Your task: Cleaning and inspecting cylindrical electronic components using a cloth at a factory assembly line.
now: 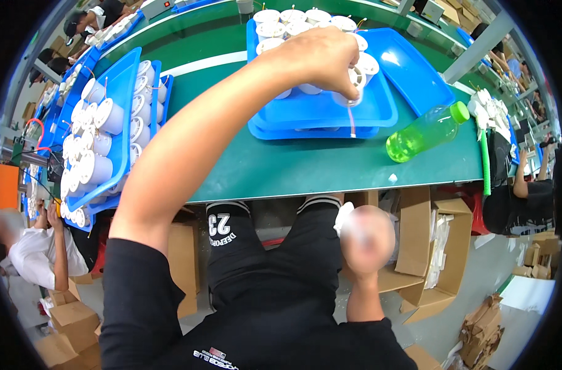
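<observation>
Now the left hand [330, 58] reaches over the worktop with its fingers clamped on a white, round, cup-shaped plastic part [357, 76]; that part sits above the near right area of a shallow blue plastic tray [293, 117], a thin wire lead [352, 121] dangling toward the near rim; more white cup-shaped parts [270, 29] crowd the tray's far half; down by the lap comes the right hand [366, 243], mostly blurred, a small white object [344, 217] showing just beside it, and whether those fingers are apart or together I cannot tell; over on the green worktop [262, 176], a clear green bottle with a bright green cap [424, 134] is near the tray's right side; to the left, another blue tray [128, 92] carries white cups too.
</observation>
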Action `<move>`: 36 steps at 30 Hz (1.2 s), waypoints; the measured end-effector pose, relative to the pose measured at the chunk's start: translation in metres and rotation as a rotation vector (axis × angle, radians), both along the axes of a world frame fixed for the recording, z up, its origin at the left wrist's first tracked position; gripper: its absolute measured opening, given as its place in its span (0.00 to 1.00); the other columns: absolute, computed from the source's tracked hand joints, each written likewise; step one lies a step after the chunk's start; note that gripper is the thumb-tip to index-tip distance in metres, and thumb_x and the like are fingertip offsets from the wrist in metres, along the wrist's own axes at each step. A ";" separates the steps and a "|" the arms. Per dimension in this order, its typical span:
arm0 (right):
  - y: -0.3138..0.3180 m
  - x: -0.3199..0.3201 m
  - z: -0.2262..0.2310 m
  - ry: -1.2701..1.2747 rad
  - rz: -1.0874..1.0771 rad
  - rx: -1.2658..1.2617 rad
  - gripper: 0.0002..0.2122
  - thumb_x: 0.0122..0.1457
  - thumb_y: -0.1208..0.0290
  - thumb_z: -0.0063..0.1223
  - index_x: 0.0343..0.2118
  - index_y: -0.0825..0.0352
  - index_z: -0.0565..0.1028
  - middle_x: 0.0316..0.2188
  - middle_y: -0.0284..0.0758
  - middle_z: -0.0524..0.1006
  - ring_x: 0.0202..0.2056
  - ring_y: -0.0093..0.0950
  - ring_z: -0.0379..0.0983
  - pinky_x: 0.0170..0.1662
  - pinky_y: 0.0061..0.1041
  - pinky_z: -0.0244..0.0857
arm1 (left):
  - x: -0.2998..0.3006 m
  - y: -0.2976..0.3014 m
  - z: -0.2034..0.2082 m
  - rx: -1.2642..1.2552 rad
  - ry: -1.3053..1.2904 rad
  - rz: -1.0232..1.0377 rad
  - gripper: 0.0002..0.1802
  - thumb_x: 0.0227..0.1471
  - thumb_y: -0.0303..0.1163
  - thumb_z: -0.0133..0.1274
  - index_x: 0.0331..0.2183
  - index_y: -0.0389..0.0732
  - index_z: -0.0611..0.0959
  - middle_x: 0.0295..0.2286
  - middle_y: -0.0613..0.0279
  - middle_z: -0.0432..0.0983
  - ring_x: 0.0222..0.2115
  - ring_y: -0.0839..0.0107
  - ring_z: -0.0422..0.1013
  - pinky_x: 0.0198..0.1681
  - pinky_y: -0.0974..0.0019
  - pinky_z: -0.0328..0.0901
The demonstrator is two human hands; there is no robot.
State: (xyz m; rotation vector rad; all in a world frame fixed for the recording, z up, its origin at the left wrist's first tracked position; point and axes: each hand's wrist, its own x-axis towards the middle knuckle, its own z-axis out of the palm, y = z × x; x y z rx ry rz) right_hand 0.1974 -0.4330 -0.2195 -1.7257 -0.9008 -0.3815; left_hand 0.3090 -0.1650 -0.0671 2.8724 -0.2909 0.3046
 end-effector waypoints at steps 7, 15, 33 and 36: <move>-0.038 0.003 -0.017 0.090 -0.068 -0.017 0.17 0.40 0.90 0.53 0.36 0.68 0.75 0.34 0.41 0.74 0.34 0.34 0.74 0.38 0.27 0.68 | 0.047 -0.001 -0.011 0.209 0.066 -0.002 0.22 0.31 0.42 0.69 0.29 0.37 0.85 0.30 0.50 0.81 0.33 0.56 0.77 0.37 0.58 0.71; -0.042 0.004 -0.027 0.217 -0.061 0.011 0.17 0.38 0.88 0.57 0.35 0.68 0.77 0.35 0.41 0.75 0.35 0.35 0.75 0.39 0.28 0.69 | 0.037 0.014 -0.008 0.209 0.070 0.132 0.32 0.36 0.51 0.67 0.40 0.38 0.85 0.32 0.47 0.80 0.36 0.54 0.77 0.43 0.56 0.70; 0.036 -0.026 -0.021 0.218 0.240 -0.063 0.14 0.46 0.90 0.51 0.37 0.73 0.74 0.39 0.41 0.72 0.39 0.32 0.71 0.42 0.26 0.67 | -0.305 0.186 0.070 0.327 0.132 0.594 0.25 0.51 0.47 0.59 0.44 0.39 0.82 0.39 0.55 0.74 0.38 0.62 0.73 0.42 0.63 0.69; 0.058 -0.036 -0.012 0.210 0.360 -0.043 0.14 0.44 0.90 0.52 0.37 0.73 0.74 0.39 0.41 0.72 0.39 0.32 0.71 0.42 0.25 0.67 | -0.301 0.211 0.051 0.376 -0.056 0.587 0.29 0.50 0.52 0.58 0.45 0.37 0.82 0.41 0.52 0.74 0.40 0.62 0.73 0.43 0.63 0.69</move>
